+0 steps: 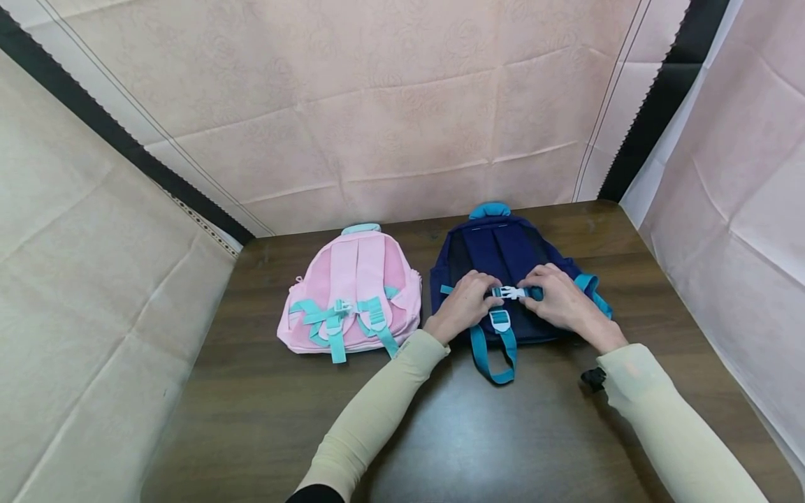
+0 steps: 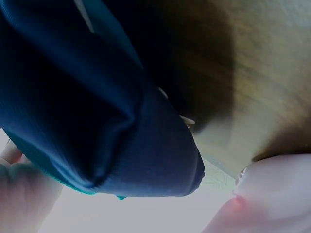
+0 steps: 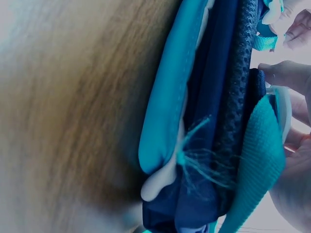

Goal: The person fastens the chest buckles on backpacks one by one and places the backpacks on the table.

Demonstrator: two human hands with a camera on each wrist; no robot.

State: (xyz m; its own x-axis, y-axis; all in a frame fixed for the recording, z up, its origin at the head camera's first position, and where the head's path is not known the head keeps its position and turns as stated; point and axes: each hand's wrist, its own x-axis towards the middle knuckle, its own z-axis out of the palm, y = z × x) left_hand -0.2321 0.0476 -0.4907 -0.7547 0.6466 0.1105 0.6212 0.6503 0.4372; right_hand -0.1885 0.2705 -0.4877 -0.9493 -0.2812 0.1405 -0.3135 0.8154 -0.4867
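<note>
A navy backpack [image 1: 462,255] lies with its strap side up on the table. Across its middle, a white side-release buckle [image 1: 511,293] on teal webbing spans the gap between both hands. My left hand [image 1: 464,304] pinches the buckle's left end, and my right hand [image 1: 560,300] pinches the right end. Just below hangs a looped teal strap [image 1: 497,377] with a white adjuster. In the left wrist view the navy fabric [image 2: 160,155] hides most of the work. The right wrist view shows teal webbing [image 3: 257,165] beside my right hand's fingers.
To the left lies a pink backpack [image 1: 371,255] with mint straps, close to my left forearm. The brown table [image 1: 264,419] extends toward me. Pale fabric walls [image 1: 390,126] stand behind and at both sides. A small black object [image 1: 593,378] is by the right wrist.
</note>
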